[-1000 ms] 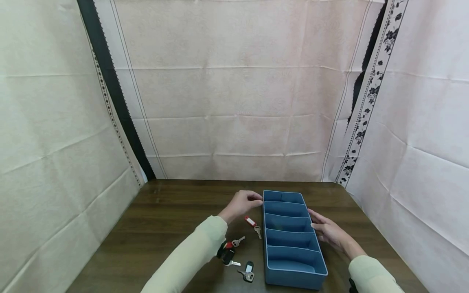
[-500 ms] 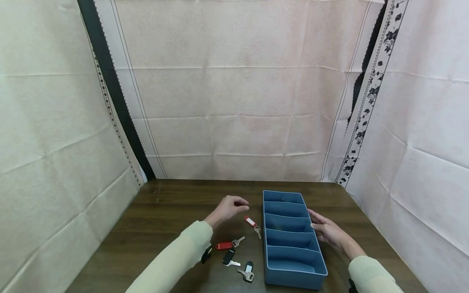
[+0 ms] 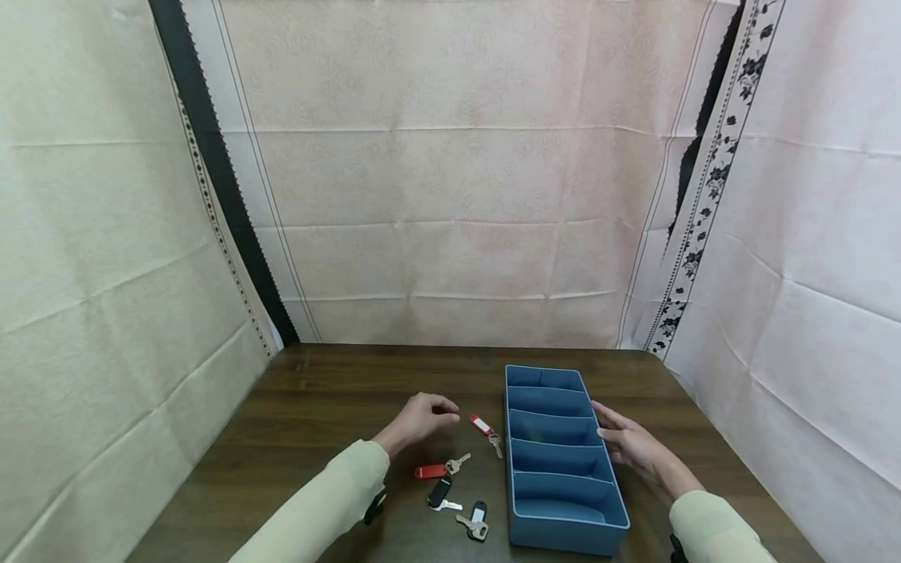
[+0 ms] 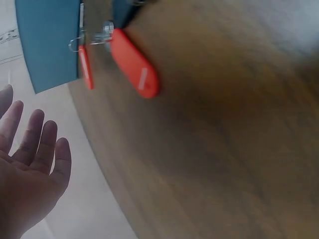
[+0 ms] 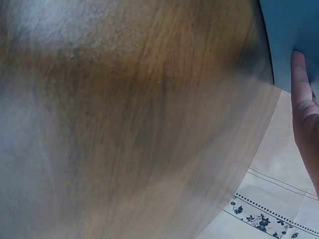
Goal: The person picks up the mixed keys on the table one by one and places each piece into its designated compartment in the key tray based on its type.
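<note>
A long blue organizer box [image 3: 566, 539], divided into several compartments, stands on the brown table. The fingers of my right hand [image 3: 637, 448] lie along its right side; in the right wrist view one finger [image 5: 300, 84] rests against the blue wall. To the left of the box my left hand [image 3: 417, 422] hovers with nothing in it, fingers loosely bent. Close to its fingertips lies a key with a red tag [image 3: 482, 424]. Nearer me are another key with a red tag [image 3: 431, 471], a key with a black tag [image 3: 439, 491] and a second black-tagged key [image 3: 479, 518].
The wooden table [image 3: 338, 391] ends at a back edge just beyond the box. Pale cloth sheets [image 3: 450, 195] hang behind it and at both sides, the right one with a floral border.
My left hand has left the upper left side of the box and moved left and toward me, uncovering the nearer red tag. The right hand and the box have stayed put.
</note>
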Demonstrator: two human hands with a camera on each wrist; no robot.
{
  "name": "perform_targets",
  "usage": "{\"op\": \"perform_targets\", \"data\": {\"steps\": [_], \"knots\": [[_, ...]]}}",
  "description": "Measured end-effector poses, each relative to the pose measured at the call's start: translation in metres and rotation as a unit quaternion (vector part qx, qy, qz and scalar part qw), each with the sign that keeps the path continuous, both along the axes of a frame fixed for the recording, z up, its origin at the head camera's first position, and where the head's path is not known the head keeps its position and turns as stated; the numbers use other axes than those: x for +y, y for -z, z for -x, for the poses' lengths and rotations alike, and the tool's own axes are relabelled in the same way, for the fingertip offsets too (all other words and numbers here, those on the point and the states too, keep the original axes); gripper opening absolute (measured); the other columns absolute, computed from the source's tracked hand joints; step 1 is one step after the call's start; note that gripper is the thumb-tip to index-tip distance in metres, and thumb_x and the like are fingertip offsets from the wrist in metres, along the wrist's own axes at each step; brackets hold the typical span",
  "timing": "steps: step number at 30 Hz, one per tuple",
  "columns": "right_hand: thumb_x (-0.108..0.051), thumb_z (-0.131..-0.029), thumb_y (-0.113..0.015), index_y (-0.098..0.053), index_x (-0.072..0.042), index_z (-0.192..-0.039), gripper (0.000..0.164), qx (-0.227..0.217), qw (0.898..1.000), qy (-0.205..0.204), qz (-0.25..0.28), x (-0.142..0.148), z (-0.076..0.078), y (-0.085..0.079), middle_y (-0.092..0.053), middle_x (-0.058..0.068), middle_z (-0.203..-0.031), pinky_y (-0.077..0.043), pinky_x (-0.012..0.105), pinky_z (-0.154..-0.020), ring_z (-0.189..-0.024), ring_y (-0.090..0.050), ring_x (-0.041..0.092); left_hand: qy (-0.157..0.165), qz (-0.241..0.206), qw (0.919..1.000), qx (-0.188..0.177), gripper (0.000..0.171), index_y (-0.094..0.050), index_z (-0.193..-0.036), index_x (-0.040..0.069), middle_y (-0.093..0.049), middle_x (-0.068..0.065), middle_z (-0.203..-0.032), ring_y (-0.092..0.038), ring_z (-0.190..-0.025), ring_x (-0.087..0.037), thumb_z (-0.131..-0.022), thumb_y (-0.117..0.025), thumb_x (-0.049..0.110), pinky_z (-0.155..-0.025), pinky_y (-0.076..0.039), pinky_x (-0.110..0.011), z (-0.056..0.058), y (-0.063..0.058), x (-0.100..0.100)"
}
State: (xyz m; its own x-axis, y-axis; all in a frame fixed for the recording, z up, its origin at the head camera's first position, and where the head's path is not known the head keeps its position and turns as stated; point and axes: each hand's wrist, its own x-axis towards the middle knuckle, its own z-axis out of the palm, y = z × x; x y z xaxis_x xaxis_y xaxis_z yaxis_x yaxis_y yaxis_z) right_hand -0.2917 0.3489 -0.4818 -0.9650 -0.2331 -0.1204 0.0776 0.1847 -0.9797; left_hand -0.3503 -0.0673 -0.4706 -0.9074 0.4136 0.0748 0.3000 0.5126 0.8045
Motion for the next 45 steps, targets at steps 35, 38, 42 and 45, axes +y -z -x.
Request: {"op": "perform_targets", "data": {"steps": [35,38,42,45], "knots": [[-0.012,-0.106,-0.042,-0.013,-0.013,-0.16,0.061,0.001,1.0,0.016,-0.011,-0.003,0.0,0.0,-0.014,0.025,-0.161,-0.04,0.058,-0.102,-0.14,-0.03,0.049,0.029,0.068,0.9972,0.005,0.006,-0.078,-0.092,0.017,-0.065,0.004,-0.096,-0.055,-0.091,-0.019,-0.086,-0.078,0.02,-0.083,-0.047,-0.047,-0.025,0.041,-0.014],[-0.012,-0.106,-0.042,-0.013,-0.013,-0.16,0.061,0.001,1.0,0.017,-0.011,-0.003,0.0,0.0,-0.013,0.024,-0.162,-0.039,0.059,-0.102,-0.14,-0.028,0.049,0.031,0.075,0.9965,0.018,0.004,-0.078,-0.089,0.017,-0.065,0.005,-0.094,-0.055,-0.09,-0.018,-0.086,-0.079,0.018,-0.083,-0.047,-0.047,-0.025,0.043,-0.013],[-0.013,-0.106,-0.043,-0.013,-0.013,-0.16,0.062,0.001,1.0,0.015,-0.014,-0.003,0.0,0.002,-0.012,0.024,-0.162,-0.039,0.059,-0.102,-0.14,-0.028,0.05,0.031,0.085,0.9952,0.036,0.004,-0.079,-0.087,0.015,-0.065,0.005,-0.09,-0.055,-0.087,-0.017,-0.084,-0.08,0.018,-0.082,-0.046,-0.045,-0.025,0.045,-0.012],[-0.014,-0.106,-0.044,-0.014,-0.013,-0.16,0.062,0.0,1.0,0.017,-0.011,-0.004,-0.001,0.002,-0.013,0.024,-0.162,-0.039,0.059,-0.102,-0.14,-0.029,0.05,0.033,0.095,0.9936,0.051,0.004,-0.079,-0.085,0.014,-0.065,0.007,-0.087,-0.055,-0.084,-0.015,-0.083,-0.081,0.018,-0.08,-0.046,-0.042,-0.026,0.045,-0.011]]}}
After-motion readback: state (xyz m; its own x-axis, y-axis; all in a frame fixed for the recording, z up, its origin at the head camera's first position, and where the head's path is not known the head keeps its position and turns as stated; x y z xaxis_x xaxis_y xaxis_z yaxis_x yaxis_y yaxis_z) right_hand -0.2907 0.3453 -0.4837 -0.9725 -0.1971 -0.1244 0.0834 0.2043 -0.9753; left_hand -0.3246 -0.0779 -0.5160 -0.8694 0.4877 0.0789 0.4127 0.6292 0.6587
